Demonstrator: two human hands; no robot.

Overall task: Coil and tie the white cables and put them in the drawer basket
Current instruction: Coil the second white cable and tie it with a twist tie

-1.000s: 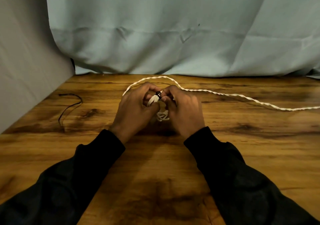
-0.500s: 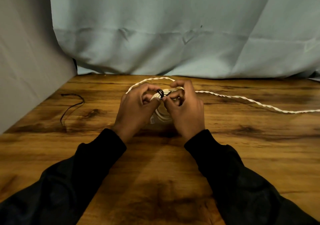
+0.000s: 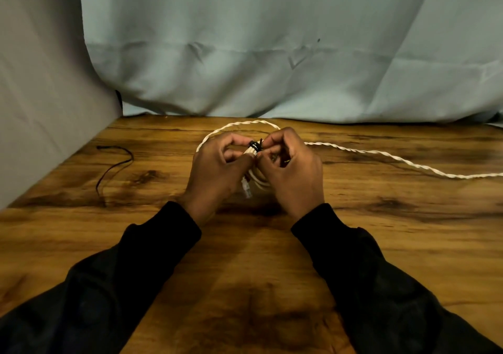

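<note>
Coil [image 3: 254,170] pinched steady by the left hand [image 3: 215,172] while the right hand [image 3: 292,172] pinches its black tie [image 3: 255,145] for knotting.

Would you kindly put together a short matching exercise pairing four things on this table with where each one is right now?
Things:
1. coiled white cable
2. black tie
3. twisted white cable
4. black wire

Places:
A. trailing to the right edge of the picture
B. lying loose at the table's left side
C. held between both hands
D. wrapped round the top of the coil

Pairs: 1-C, 2-D, 3-A, 4-B
</note>
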